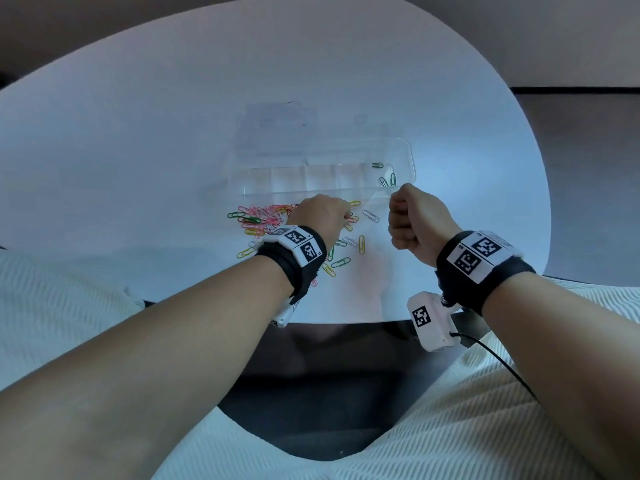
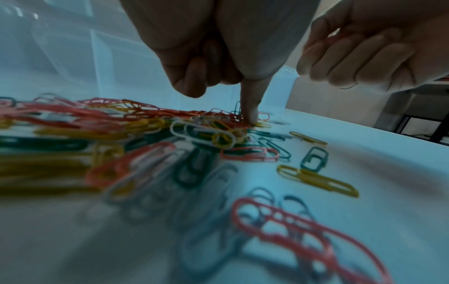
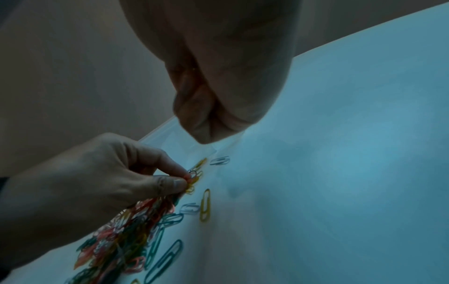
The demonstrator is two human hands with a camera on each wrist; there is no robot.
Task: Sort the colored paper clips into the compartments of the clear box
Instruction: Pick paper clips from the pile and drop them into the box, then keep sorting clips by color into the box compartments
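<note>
A heap of colored paper clips (image 1: 263, 216) (image 2: 145, 124) (image 3: 126, 240) lies on the white table, just in front of the clear box (image 1: 311, 190) (image 2: 109, 57). Green clips (image 1: 387, 180) lie in the box's rightmost compartment; the other compartments look empty. My left hand (image 1: 347, 216) (image 3: 185, 177) is down at the heap's right edge, thumb and index finger pinching an orange-yellow clip. Its index fingertip (image 2: 252, 115) touches the clips. My right hand (image 1: 401, 216) (image 3: 206, 123) (image 2: 352, 67) is a fist by the box's front right corner, with thin clip wires showing between its fingers.
Loose clips lie right of the heap, among them a yellow one (image 1: 362, 244) and a pale one (image 1: 370, 215). A clear lid (image 1: 277, 133) lies behind the box. The table's near edge (image 1: 346, 322) runs just under my wrists.
</note>
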